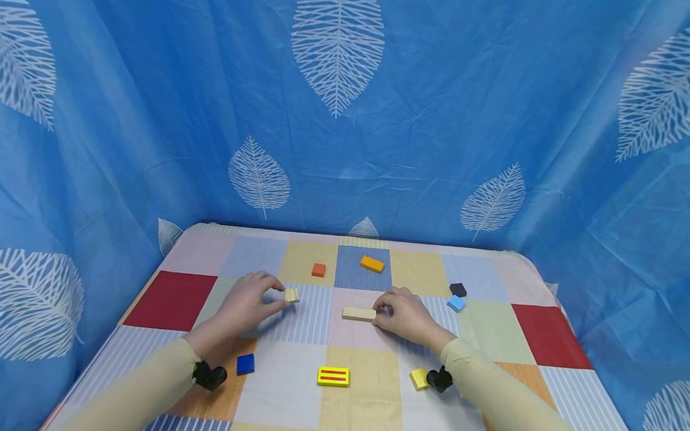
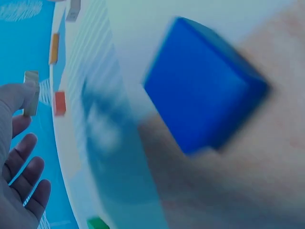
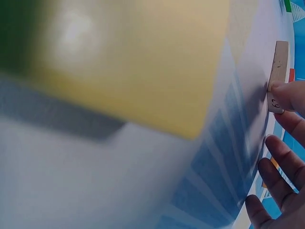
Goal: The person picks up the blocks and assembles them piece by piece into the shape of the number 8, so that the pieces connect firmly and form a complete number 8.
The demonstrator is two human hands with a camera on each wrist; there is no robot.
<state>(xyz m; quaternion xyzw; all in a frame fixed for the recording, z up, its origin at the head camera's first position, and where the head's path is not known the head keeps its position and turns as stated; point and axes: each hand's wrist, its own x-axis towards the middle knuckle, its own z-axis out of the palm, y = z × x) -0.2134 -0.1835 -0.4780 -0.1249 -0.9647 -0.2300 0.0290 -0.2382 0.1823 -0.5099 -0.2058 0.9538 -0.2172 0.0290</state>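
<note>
My left hand (image 1: 247, 306) pinches a small cream block (image 1: 292, 295) between thumb and finger, its other fingers spread loose in the left wrist view. The piece looks held off the cloth and shows ridged lines on its face. To the right, thumb and finger of my right hand (image 1: 408, 316) grip the near end of a long plain wooden block (image 1: 357, 314). Dark marks show on this block (image 3: 279, 67) in the right wrist view, beside the thumb. A gap of cloth separates the two held pieces.
Behind the hands lie a red block (image 1: 318, 269) and an orange block (image 1: 372, 264). Nearer are a dark blue block (image 1: 245, 364), a yellow block with red stripes (image 1: 333, 376) and a yellow block (image 1: 419, 379). Black (image 1: 458, 289) and light blue (image 1: 456, 303) pieces sit right.
</note>
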